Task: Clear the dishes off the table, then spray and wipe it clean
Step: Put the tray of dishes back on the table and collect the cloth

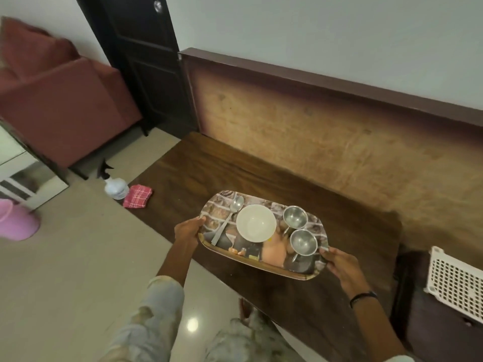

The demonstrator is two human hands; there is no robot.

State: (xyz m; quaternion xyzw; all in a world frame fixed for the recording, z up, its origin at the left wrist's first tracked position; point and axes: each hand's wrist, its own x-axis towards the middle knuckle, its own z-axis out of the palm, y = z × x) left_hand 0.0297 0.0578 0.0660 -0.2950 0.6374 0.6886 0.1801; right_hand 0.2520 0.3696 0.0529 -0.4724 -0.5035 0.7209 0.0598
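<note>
Left grip [188,228] and right grip [337,259] each clasp an end rim of the tray [251,262] over the table's [183,165] near edge. Tray carries bowl [256,223], spoon [230,215], two steel cups [294,217].

A patterned tray [261,263] sits over the dark wooden table's [183,163] front edge — carrying 1 white bowl [256,223], 1 spoon [230,215] and 2 steel cups [294,217] (upright, side by side).
</note>
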